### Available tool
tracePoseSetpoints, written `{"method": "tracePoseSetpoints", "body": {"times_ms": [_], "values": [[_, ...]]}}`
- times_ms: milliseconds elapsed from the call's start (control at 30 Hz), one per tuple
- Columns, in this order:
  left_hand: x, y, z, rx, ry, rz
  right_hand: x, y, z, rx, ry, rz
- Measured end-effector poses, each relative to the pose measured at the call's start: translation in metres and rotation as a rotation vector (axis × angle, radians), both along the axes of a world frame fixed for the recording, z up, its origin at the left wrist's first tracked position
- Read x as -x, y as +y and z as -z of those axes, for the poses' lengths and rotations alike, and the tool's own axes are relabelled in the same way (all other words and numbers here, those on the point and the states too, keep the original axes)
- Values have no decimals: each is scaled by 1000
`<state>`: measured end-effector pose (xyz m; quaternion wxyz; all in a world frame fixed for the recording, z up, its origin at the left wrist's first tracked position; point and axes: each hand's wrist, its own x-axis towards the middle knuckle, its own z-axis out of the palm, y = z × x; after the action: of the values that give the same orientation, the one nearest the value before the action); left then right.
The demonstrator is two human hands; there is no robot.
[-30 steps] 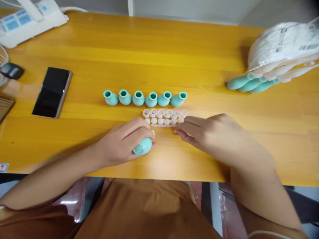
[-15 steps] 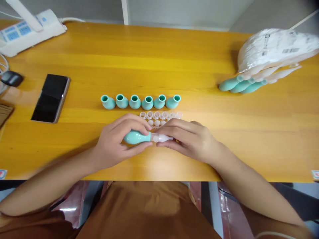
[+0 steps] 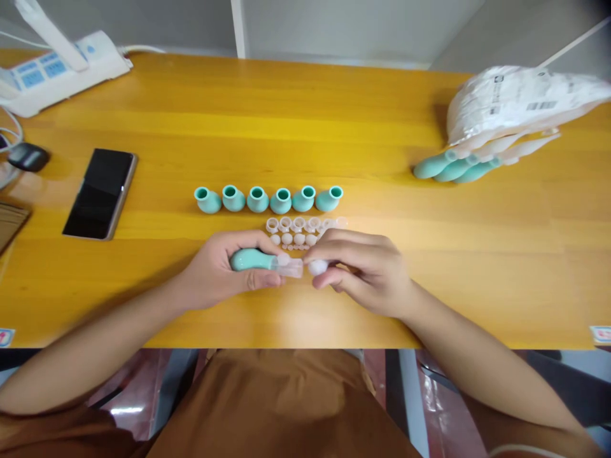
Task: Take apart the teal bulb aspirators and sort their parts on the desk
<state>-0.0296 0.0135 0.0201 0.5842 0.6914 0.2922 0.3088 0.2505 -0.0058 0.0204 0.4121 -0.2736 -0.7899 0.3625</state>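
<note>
My left hand (image 3: 217, 273) is wrapped round a teal rubber bulb (image 3: 249, 259) with a clear tube at its neck (image 3: 289, 267), held level just above the wooden table (image 3: 334, 114). My right hand (image 3: 365, 270) pinches a small white translucent cap (image 3: 317, 266) just off the tube's end. Behind my hands lie several small clear and white caps (image 3: 298, 230) in rows. Further back stands a row of several teal bulbs (image 3: 267, 199) with their mouths up.
A white plastic bag (image 3: 515, 105) lies at the far right with assembled teal bulbs (image 3: 449, 166) poking from under it. A black phone (image 3: 100, 193) lies at the left, a dark mouse (image 3: 27, 156) beyond it, and a white device (image 3: 57, 67) at the far left corner.
My left hand turned the bulb sideways and my right hand came up to its clear tube. The right hand now holds a white cap a little apart from the tube's end.
</note>
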Motion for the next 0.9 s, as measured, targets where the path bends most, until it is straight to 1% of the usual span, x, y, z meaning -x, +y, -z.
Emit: {"method": "tracePoseSetpoints", "body": {"times_ms": [33,67,133,200,300,367,433,500,600,733,800,900], "values": [[1,1,1,60,-55,-8,1,1,1,20,41,39],[2,2,1,85,-96,-17,1,2,2,37,79,82],[4,3,3,51,-148,-27,3,4,4,73,143,156],[3,4,5,-32,-158,-65,4,5,7,120,182,174],[1,3,5,-160,-85,-192,8,2,11,191,216,114],[-1,1,3,-231,-32,-243,13,-4,14,262,245,60],[-4,-2,1,-315,-3,-244,18,-10,17,344,290,14],[-7,-4,0,-393,35,-229,23,-15,20,392,330,-8],[-8,-5,1,-452,43,-181,27,-19,22,345,332,-5],[-6,-6,4,-426,4,-141,25,-16,18,206,250,54],[-6,-7,4,-361,-20,-111,21,-14,16,152,197,87],[-6,-9,4,-198,-64,-86,18,-13,12,59,131,95]]}}
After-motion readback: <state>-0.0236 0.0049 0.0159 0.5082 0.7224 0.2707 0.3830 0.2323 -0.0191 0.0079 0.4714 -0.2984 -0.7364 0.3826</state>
